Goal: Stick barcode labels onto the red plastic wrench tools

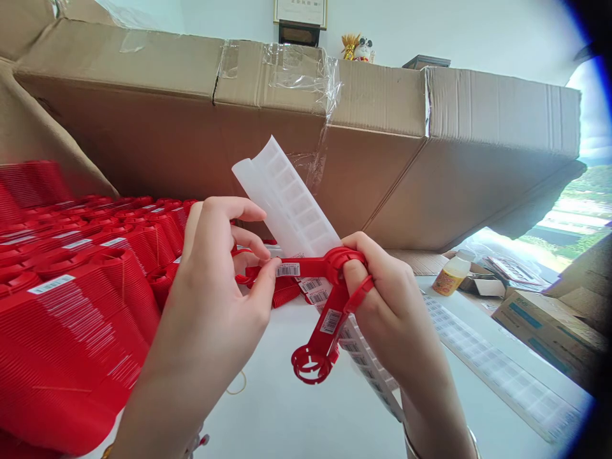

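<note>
**Both hands on red ring-ended piece [321, 347], barcodes on!**
L hand [215, 287] pinching arm betw. thumb & fingertips, R hand [389, 299] curled round ring end, piece held above white table [268, 408]. Barcode labels [329, 321] already on; labelled red stack [71, 331] at left; label sheet [368, 363] still carrying more.

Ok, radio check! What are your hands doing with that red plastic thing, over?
Left hand and right hand gripping red plastic ringed holder. White barcode sticker on its arm. Translucent white gridded plastic strip behind it, nothing blocking.
</note>
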`<control>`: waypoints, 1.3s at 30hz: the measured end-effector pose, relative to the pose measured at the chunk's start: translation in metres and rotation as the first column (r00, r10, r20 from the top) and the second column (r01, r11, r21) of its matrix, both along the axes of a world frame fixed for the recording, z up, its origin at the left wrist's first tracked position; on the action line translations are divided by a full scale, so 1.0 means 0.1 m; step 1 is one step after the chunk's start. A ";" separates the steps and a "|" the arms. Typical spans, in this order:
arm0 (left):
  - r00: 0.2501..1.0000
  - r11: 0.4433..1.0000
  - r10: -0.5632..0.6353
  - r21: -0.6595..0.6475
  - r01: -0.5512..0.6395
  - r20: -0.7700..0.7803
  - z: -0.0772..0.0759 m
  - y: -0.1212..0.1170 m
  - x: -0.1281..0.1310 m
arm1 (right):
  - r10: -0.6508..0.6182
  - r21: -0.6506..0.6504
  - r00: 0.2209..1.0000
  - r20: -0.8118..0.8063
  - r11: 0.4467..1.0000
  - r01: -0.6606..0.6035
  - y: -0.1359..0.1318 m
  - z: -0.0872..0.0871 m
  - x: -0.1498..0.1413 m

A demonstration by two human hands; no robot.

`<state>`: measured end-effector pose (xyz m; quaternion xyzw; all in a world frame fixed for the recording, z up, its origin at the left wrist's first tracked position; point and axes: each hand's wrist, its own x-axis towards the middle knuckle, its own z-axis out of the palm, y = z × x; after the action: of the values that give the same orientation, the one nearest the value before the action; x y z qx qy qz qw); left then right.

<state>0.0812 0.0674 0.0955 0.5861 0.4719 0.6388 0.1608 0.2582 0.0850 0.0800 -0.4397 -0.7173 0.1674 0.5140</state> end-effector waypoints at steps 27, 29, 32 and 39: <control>0.986 0.977 0.149 0.162 -0.136 -0.076 -0.26 0.42 0.29 | 0.010 0.058 0.960 -0.281 0.998 0.006 0.19 -0.05 -0.03; 0.985 0.975 0.149 0.180 -0.131 -0.088 -0.27 0.43 0.27 | 0.016 0.061 0.962 -0.271 0.998 0.000 0.23 -0.05 -0.01; 0.981 0.966 0.179 0.205 -0.160 -0.080 -0.24 0.42 0.25 | 0.021 0.070 0.961 -0.276 0.998 -0.002 0.29 -0.04 0.03; 0.933 0.950 -0.215 -0.160 0.269 0.288 0.01 0.24 0.02 | 0.065 0.034 0.958 -0.278 0.998 -0.057 0.47 -0.03 0.17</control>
<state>0.0832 0.0918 0.0961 0.5298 0.4307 0.6370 0.3578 0.2748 0.1320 0.0766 -0.3827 -0.6531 0.2340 0.6101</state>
